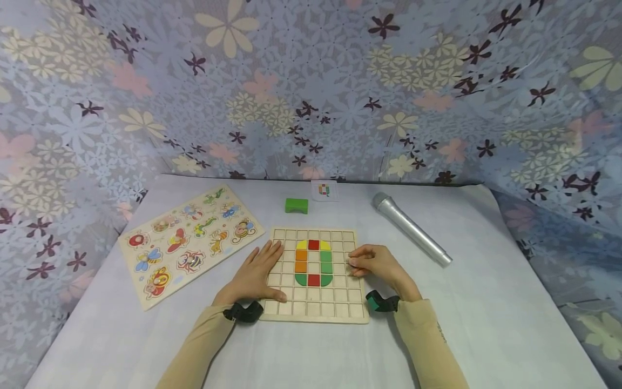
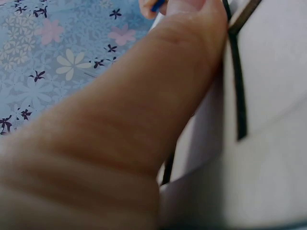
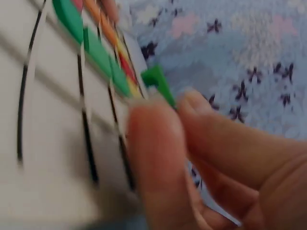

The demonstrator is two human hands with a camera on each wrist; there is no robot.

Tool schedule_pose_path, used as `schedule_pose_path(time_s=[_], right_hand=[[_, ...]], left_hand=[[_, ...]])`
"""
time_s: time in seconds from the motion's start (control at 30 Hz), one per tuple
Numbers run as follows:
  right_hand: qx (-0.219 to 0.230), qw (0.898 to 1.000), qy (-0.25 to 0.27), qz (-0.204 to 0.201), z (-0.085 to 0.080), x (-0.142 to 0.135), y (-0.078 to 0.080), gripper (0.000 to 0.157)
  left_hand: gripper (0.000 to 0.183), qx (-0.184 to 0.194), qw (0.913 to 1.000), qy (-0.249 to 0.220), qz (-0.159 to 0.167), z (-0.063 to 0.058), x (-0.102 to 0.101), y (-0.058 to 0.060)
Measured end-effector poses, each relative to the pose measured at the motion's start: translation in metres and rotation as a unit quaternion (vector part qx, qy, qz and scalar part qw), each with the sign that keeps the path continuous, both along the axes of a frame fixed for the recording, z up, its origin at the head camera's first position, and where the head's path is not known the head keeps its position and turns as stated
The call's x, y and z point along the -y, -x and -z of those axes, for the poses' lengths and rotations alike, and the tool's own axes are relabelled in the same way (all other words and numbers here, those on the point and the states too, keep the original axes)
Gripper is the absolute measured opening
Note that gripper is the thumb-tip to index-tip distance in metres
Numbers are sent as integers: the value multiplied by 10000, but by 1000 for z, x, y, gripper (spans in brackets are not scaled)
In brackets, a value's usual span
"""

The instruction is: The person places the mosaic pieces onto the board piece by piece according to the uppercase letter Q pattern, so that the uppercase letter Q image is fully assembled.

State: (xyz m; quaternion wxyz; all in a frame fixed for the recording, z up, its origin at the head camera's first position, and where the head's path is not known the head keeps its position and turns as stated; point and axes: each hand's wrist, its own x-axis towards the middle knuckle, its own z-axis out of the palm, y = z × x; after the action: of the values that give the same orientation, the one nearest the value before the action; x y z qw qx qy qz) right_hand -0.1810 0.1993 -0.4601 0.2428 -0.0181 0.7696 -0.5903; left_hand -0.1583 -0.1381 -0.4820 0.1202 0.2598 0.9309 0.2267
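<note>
Resting flat on the grid board (image 1: 316,310) at its left side, left hand (image 1: 257,273) has fingers straight, holding nothing. Right hand (image 1: 376,263) pinches 1 green tile (image 3: 158,82) (blurred) over the board's right columns, mid-surface.

The grid board (image 1: 315,310) is sitting at lower centre; the animal puzzle (image 1: 189,244) is lying to its left, the microphone (image 1: 411,228) at its upper right.

Blurred right hand (image 3: 201,163) fingertips (image 3: 153,139) pinched just beside green tiles (image 3: 96,48) on gridded wooden board (image 3: 43,143).
</note>
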Motion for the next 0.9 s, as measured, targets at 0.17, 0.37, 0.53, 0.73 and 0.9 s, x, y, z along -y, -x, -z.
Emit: schedule_pose_path(time_s=[0.17, 0.37, 0.53, 0.73, 0.9], right_hand=[[195, 9921, 157, -1225, -6, 19, -9, 25], [-57, 9844, -588, -1657, -12, 44, -26, 17], [-410, 9844, -1164, -1252, -15, 58, -34, 18], [-689, 9798, -1595, -987, -16, 65, -38, 21], [-817, 9785, -1723, -787, -14, 71, -39, 25]], left_hand=[[120, 0, 10000, 0, -17, -2, -1, 0], [120, -9, 10000, 26, -11, -2, -1, -1], [121, 21, 10000, -19, -29, -3, -2, -1], [120, 59, 10000, 17, -30, -3, -3, -1], [119, 76, 10000, -37, -43, -4, -1, -2]])
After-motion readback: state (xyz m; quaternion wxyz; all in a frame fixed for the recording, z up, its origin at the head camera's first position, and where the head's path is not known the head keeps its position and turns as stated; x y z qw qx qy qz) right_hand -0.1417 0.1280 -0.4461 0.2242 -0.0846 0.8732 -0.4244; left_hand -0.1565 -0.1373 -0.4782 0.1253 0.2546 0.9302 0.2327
